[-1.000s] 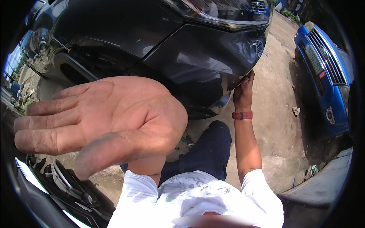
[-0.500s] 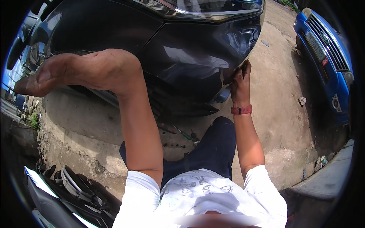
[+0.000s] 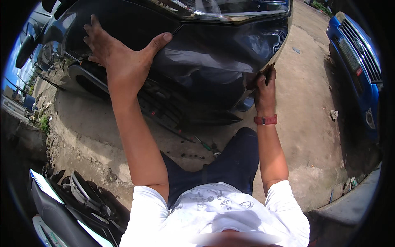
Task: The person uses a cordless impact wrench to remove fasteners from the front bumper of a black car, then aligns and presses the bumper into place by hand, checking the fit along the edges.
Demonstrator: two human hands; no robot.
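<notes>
A dark car bumper [image 3: 205,53], its glossy surface dented and wavy, spans the upper middle below the headlight [image 3: 238,15]. My left hand [image 3: 121,55] is open, thumb and fingers spread, over the dark fender [image 3: 123,24] left of the panel seam. I cannot tell whether its fingertips touch the panel. At the bumper's right-hand edge my right hand [image 3: 265,92], with a red watch [image 3: 266,120] on the wrist, has its fingers bent around the rim. Part of those fingers is hidden by the edge. Under the left forearm lies the dark lower trim of the car.
On the concrete ground [image 3: 304,144] lie a green-handled screwdriver [image 3: 205,145] and several small dark pieces [image 3: 184,155], near my knee. A blue car [image 3: 358,61] stands at the right, beside a stone [image 3: 333,114]. Lower left is a black motorcycle [image 3: 66,218].
My left hand has turned from bent sideways, pointing left, to spread fingers pointing up over the fender. My right hand keeps its hold on the bumper edge. The view has shifted slightly.
</notes>
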